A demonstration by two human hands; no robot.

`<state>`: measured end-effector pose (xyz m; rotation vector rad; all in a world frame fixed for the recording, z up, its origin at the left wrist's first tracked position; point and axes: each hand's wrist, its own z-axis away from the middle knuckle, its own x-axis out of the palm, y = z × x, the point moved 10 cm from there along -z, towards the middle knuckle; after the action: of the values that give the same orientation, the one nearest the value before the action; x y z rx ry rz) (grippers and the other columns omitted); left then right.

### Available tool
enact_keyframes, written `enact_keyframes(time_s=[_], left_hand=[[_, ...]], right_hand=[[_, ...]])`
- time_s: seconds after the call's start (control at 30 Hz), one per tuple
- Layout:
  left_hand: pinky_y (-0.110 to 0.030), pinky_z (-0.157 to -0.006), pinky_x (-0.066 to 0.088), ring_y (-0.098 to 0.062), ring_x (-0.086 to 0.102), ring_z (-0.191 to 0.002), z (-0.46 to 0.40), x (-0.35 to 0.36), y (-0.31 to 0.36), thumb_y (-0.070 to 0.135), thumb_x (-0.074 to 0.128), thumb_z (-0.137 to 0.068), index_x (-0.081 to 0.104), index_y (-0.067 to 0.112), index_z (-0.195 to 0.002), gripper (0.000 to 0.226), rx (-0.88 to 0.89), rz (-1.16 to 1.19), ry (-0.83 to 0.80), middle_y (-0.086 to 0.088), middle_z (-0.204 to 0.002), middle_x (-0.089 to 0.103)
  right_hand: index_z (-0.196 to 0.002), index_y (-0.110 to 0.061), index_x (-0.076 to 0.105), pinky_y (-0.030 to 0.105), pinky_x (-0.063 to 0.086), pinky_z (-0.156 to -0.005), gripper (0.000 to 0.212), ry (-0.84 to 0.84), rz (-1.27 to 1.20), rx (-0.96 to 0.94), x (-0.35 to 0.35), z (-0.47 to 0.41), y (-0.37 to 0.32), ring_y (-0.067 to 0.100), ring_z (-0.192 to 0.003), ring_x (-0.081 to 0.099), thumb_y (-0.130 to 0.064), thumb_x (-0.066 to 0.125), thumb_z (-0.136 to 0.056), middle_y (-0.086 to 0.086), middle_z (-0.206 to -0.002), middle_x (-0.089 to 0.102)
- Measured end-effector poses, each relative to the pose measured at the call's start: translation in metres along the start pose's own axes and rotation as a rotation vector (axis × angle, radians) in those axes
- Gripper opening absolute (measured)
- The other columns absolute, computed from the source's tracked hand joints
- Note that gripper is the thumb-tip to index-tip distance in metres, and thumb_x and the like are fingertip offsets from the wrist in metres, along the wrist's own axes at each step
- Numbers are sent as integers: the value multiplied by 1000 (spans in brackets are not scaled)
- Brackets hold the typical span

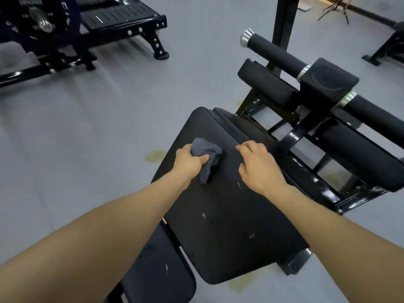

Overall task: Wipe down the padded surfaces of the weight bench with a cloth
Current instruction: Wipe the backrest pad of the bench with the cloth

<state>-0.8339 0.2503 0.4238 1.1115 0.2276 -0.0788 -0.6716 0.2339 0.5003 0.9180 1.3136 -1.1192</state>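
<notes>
Head view: we see the left hand [189, 161] with its fingers clamped on a bunched grey cloth [207, 159], pressed to the far part of the black padded surface [220, 217]. Just right of it, the right hand [258, 166] rests on the pad, fingers relaxed and slightly curled. Foam rollers [273, 51] and the black frame [290, 136] stand far right; another machine [91, 25] sits far left on the grey floor [87, 127].
</notes>
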Motion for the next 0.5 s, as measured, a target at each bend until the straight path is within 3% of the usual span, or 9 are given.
enact_keyframes(time_s=[0.17,0.27,0.37,0.5], left_hand=[[-38,-110,29,-26,34,-131,-1,16,15,18,45,-95,22,15,-146,56,241,-384,346,-9,-146,32],[-44,-113,22,-28,26,-137,15,39,8,35,33,-95,13,9,-148,63,333,-552,449,-13,-149,27],[-49,-106,35,-32,41,-127,15,44,7,55,27,-92,28,8,-144,70,442,-662,590,-17,-139,42],[-49,-94,43,-34,53,-110,-19,38,28,52,37,-88,46,11,-131,61,458,-690,645,-16,-122,54]], right_hand=[[-137,-6,43,36,47,-92,52,181,19,-110,20,-12,5,26,-120,45,-15,57,-88,9,-136,44],[-132,-2,50,35,50,-87,53,272,41,-132,20,-9,4,27,-116,53,-14,62,-82,13,-129,53],[-133,-3,49,33,49,-90,53,300,53,-132,22,-8,3,25,-118,52,-16,60,-83,11,-130,53],[-135,-4,47,33,47,-93,53,295,89,-124,25,-9,3,23,-118,50,-22,44,-86,10,-131,52]])
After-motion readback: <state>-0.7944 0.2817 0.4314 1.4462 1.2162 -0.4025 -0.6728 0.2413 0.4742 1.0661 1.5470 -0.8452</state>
